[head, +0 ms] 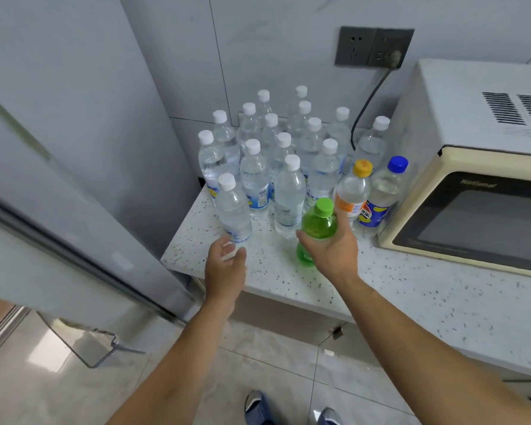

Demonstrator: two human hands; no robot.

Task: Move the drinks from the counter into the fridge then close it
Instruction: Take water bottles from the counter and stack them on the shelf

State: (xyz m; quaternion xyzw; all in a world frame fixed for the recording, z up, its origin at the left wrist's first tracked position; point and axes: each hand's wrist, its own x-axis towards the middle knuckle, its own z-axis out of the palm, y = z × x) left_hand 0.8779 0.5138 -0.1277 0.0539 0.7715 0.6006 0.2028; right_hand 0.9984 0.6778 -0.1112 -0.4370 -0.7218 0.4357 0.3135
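I see the fridge (74,167) standing open just left of the counter (411,302), whose near-left corner carries a crowd of water bottles, so I judge the loading has barely begun and next both bottles must swing left onto a fridge shelf. My right hand (331,250) wraps the green bottle (318,225) at the counter's front, while my left hand (226,265), fingers curled, closes round the base of the nearest water bottle (233,210).

Soft, even, cool light fills the scene, with only faint shadows under the bottles (276,167). Left of them, the fridge door (59,191) is smeared by motion blur. Below it, the floor tiles (43,357) carry a bright glare patch. Straight lines bow near the edges.
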